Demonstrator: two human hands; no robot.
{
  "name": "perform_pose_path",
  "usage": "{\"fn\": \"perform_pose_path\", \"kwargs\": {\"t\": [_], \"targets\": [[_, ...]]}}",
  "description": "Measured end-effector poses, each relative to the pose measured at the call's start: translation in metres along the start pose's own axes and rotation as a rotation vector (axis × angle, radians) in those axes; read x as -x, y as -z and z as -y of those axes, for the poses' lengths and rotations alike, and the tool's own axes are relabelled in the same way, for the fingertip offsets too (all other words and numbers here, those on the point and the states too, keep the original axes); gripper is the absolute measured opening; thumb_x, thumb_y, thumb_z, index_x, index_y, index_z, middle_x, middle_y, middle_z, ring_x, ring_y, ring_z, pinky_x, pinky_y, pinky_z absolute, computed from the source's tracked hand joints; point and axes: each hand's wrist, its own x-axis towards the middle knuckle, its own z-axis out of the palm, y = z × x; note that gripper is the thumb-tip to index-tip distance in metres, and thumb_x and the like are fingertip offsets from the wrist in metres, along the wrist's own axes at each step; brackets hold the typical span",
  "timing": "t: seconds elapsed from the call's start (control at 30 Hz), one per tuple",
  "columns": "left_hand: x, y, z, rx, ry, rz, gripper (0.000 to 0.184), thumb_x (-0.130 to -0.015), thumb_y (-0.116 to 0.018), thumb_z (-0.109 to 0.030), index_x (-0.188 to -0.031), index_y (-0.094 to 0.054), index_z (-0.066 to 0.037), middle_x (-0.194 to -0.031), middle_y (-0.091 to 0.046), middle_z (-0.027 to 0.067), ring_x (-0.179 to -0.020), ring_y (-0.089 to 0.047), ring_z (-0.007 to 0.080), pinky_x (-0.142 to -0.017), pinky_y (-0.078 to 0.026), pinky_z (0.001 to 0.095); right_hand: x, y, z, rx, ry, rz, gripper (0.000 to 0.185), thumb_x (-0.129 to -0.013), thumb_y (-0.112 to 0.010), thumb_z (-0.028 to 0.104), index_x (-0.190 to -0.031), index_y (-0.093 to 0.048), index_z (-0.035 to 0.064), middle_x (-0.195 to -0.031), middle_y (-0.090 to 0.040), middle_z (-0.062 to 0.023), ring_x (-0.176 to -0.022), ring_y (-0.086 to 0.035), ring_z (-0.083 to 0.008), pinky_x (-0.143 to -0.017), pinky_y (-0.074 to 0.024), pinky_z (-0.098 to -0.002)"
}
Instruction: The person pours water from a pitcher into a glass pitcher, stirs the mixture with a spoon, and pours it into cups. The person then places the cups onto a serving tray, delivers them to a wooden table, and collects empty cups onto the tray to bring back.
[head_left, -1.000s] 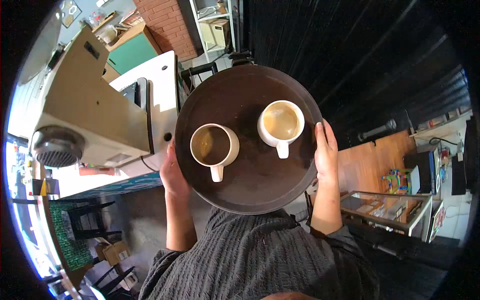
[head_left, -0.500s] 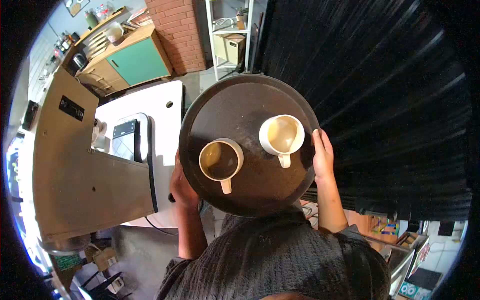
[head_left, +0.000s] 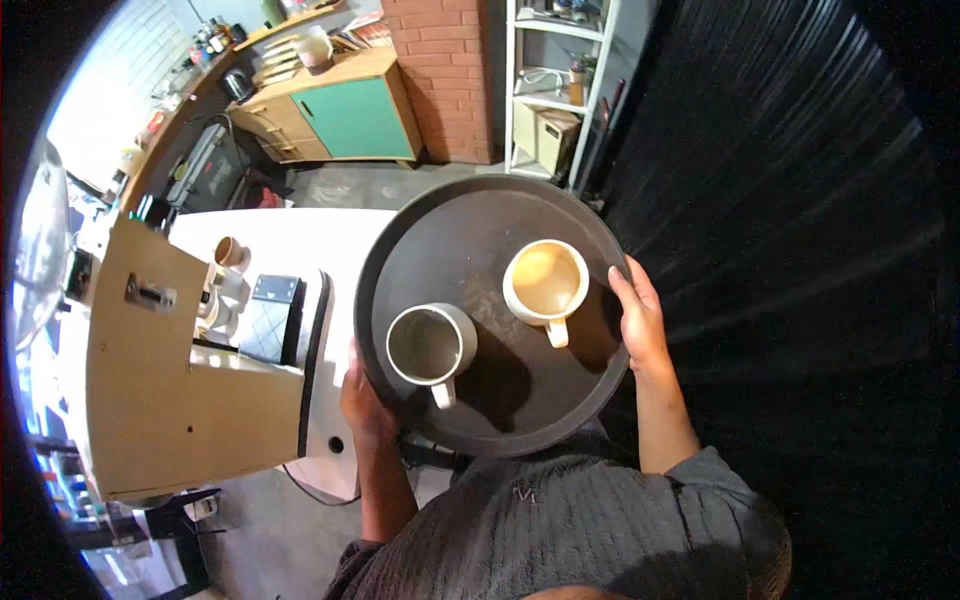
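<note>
A round dark brown tray [head_left: 480, 230] is held level in front of my body. My left hand [head_left: 367, 400] grips its lower left rim, with the fingers mostly hidden under it. On the opposite side my right hand [head_left: 642, 312] is closed on the rim, thumb on top. Two mugs stand upright on the tray, handles toward me. The left mug [head_left: 432, 343] looks greyish inside. Farther right, the white mug [head_left: 546, 282] has a lighter, cream-coloured inside. Whether either one holds liquid is hard to tell.
Left of the tray, a white table [head_left: 335, 235] carries a scale [head_left: 272, 318], several cups and a large beige machine [head_left: 190, 380]. A green-doored cabinet [head_left: 355, 115] and a white shelf [head_left: 515, 85] stand ahead. Black curtain [head_left: 780, 220] hangs along the right.
The room ahead has shifted rightward in view, and more of the table with its cups shows. The tray sits slightly lower in view; both hands still hold it, and the mugs remain upright.
</note>
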Motion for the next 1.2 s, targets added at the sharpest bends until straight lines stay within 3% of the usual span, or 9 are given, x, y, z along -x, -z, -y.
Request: {"fn": "perform_pose_path", "kwargs": {"t": [0.1, 0.37, 0.5, 0.63, 0.87, 0.93, 1.07, 1.2], "targets": [[-0.019, -0.016, 0.016, 0.022, -0.028, 0.045, 0.05, -0.098, -0.032, -0.03, -0.138, -0.037, -0.001, -0.134, -0.048, 0.0156, -0.124, -0.048, 0.0272, -0.106, -0.037, 0.041, -0.047, 0.01, 0.009, -0.034, 0.008, 0.079, 0.034, -0.096, -0.055, 0.013, -0.127, -0.054, -0.0006, -0.121, -0.06, -0.0058, -0.111, -0.054, -0.0143, -0.099, -0.0381, -0.0279], [-0.069, -0.073, 0.046, 0.07, 0.039, -0.08, 0.049, -0.097, -0.038, -0.03, -0.138, -0.039, -0.003, -0.136, -0.049, 0.0156, -0.126, -0.047, 0.0272, -0.107, -0.036, 0.0409, -0.142, 0.038, 0.026, -0.031, -0.012, 0.131, 0.031, -0.095, -0.056, 0.012, -0.122, -0.056, -0.0016, -0.115, -0.062, -0.0062, -0.106, -0.055, -0.0139, -0.096, -0.0405, -0.0283], [-0.111, -0.098, 0.058, 0.094, 0.036, 0.015, 0.049, -0.097, -0.038, -0.028, -0.138, -0.038, -0.002, -0.136, -0.048, 0.0158, -0.127, -0.046, 0.0271, -0.108, -0.034, 0.0411, -0.186, 0.048, 0.033, -0.032, -0.021, 0.113, 0.031, -0.095, -0.058, 0.016, -0.121, -0.057, -0.0016, -0.113, -0.063, -0.0059, -0.104, -0.056, -0.0138, -0.094, -0.0413, -0.028], [-0.171, -0.125, 0.073, -0.013, -0.012, -0.011, 0.057, -0.095, -0.038, -0.038, -0.137, -0.039, 0.002, -0.131, -0.051, 0.0181, -0.121, -0.051, 0.0292, -0.103, -0.039, 0.0415, -0.229, 0.052, 0.04, 0.031, -0.018, 0.053, 0.032, -0.095, -0.057, 0.018, -0.121, -0.056, -0.0009, -0.113, -0.062, -0.0061, -0.104, -0.056, -0.0134, -0.095, -0.0414, -0.0279], [-0.308, -0.161, 0.091, 0.009, -0.027, 0.084, 0.061, -0.095, -0.038, -0.038, -0.139, -0.036, 0.004, -0.133, -0.05, 0.018, -0.122, -0.05, 0.0286, -0.104, -0.038, 0.04, -0.327, 0.047, 0.045, 0.06, 0.058, -0.016, 0.034, -0.096, -0.054, 0.017, -0.125, -0.053, 0.0, -0.117, -0.06, -0.0062, -0.106, -0.054, -0.0128, -0.096, -0.0409, -0.028], [-0.342, -0.166, 0.09, 0.058, 0.015, 0.155, 0.063, -0.09, -0.045, -0.031, -0.142, -0.03, 0.001, -0.14, -0.043, 0.0176, -0.129, -0.044, 0.0288, -0.108, -0.034, 0.0394, -0.35, 0.044, 0.049, 0.049, 0.05, -0.032, 0.035, -0.096, -0.054, 0.017, -0.126, -0.052, -0.0002, -0.117, -0.06, -0.0061, -0.107, -0.054, -0.0128, -0.096, -0.04, -0.0282], [-0.399, -0.188, 0.093, 0.023, 0.041, 0.13, 0.068, -0.087, -0.051, -0.03, -0.143, -0.029, 0.001, -0.14, -0.043, 0.0175, -0.129, -0.044, 0.0288, -0.109, -0.034, 0.0386, -0.399, 0.044, 0.052, 0.095, 0.07, -0.049, 0.036, -0.096, -0.054, 0.017, -0.127, -0.052, -0.0002, -0.117, -0.06, -0.0064, -0.108, -0.053, -0.013, -0.097, -0.0393, -0.0285], [-0.445, -0.199, 0.101, -0.014, 0.031, 0.071, 0.068, -0.089, -0.047, -0.036, -0.141, -0.033, 0.005, -0.137, -0.047, 0.0169, -0.126, -0.048, 0.0259, -0.107, -0.034, 0.0361, -0.45, 0.037, 0.059, 0.121, 0.065, -0.033, 0.036, -0.096, -0.054, 0.016, -0.128, -0.051, -0.0009, -0.12, -0.058, -0.0073, -0.109, -0.052, -0.014, -0.097, -0.0388, -0.0288]]}}
